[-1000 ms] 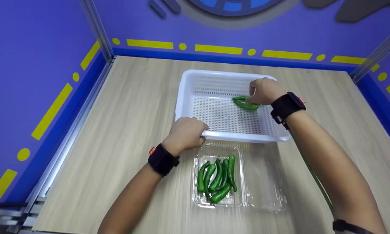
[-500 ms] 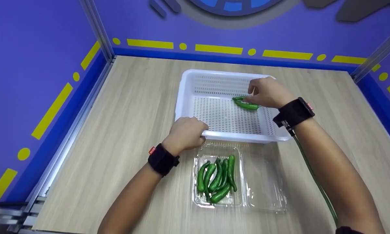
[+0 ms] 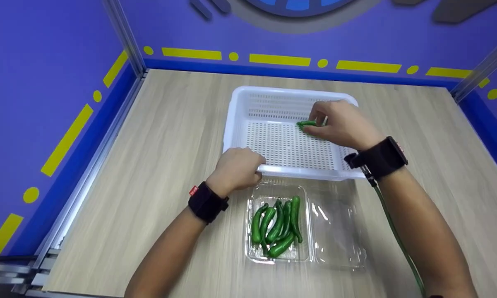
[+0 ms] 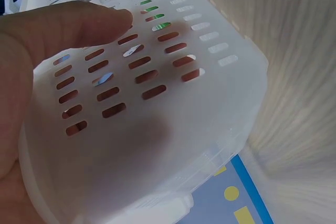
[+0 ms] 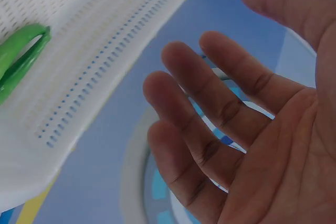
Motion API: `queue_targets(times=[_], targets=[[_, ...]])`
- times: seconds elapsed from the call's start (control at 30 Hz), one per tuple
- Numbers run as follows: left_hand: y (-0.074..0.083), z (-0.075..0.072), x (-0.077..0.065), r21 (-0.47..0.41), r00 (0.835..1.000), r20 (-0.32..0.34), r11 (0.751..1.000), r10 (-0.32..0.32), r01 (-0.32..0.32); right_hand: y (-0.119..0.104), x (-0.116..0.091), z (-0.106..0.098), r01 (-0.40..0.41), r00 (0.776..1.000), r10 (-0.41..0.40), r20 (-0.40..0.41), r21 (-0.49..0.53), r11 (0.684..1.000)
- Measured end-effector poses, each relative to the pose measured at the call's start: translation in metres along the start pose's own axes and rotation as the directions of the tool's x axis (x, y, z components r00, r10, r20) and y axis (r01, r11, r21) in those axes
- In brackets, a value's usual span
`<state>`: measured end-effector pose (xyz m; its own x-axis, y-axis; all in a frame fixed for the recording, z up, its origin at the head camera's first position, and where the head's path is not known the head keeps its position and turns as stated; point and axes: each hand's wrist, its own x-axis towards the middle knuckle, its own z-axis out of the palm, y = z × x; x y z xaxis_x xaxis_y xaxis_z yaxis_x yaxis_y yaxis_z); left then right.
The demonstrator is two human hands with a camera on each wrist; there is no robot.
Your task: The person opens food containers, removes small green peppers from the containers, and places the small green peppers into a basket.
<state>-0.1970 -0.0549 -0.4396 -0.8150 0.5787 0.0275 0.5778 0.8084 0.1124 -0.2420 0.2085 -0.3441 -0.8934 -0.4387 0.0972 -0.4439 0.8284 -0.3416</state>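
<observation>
A white perforated plastic basket (image 3: 236, 107) stands on the table. My left hand (image 3: 238, 167) grips its near-left rim; in the left wrist view the thumb (image 4: 79, 24) lies along the basket's wall (image 4: 210, 103). Two green chili peppers (image 3: 308, 123) lie on the basket floor at the right. Over them is my right hand (image 3: 343, 122), fingers bent downward and apart from the thumb, partly hiding them. The right wrist view shows that hand (image 5: 262, 140) holding nothing, with the peppers (image 5: 21, 51) off to the side.
In front of the basket lies a clear plastic clamshell box (image 3: 310, 248), its lid (image 3: 339, 231) folded out to the right. Several green chili peppers (image 3: 276, 223) rest in its left half. Blue walls (image 3: 281, 37) border the wooden table (image 3: 169, 136).
My right hand has shifted slightly left and forward over the peppers, hiding more of them, while its wrist swings nearer to me. My left hand keeps its grip on the rim.
</observation>
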Motion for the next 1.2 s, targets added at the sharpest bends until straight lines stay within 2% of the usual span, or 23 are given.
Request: queue_targets(times=[0.3, 0.43, 0.57, 0.77, 0.9, 1.2], targets=[[0.0, -0.001, 0.0, 0.002, 1.0, 0.011, 1.0, -0.012, 0.012, -0.025, -0.024, 0.001, 0.066, 0.996, -0.064, -0.059, 0.028, 0.997], [0.0, -0.001, 0.001, -0.01, 1.0, 0.016, 1.0, -0.016, 0.016, -0.034, -0.033, 0.003, 0.101, 0.994, -0.098, -0.054, 0.04, 0.994], [0.001, -0.001, 0.0, -0.021, 1.0, 0.019, 1.0, -0.02, 0.02, -0.044, -0.046, 0.005, 0.178, 0.984, -0.176, -0.039, 0.049, 0.983], [0.0, -0.002, -0.001, -0.016, 1.0, 0.018, 1.0, -0.014, 0.014, -0.058, -0.064, 0.013, 0.291, 0.954, -0.294, 0.052, 0.064, 0.955], [0.0, -0.002, -0.001, -0.009, 1.0, 0.017, 1.0, -0.007, 0.007, -0.066, -0.075, 0.023, 0.322, 0.936, -0.327, 0.127, 0.055, 0.945], [0.0, 0.001, -0.001, -0.008, 1.0, -0.025, 1.0, 0.006, -0.006, -0.077, -0.091, 0.049, 0.374, 0.9, -0.365, 0.238, 0.005, 0.927]])
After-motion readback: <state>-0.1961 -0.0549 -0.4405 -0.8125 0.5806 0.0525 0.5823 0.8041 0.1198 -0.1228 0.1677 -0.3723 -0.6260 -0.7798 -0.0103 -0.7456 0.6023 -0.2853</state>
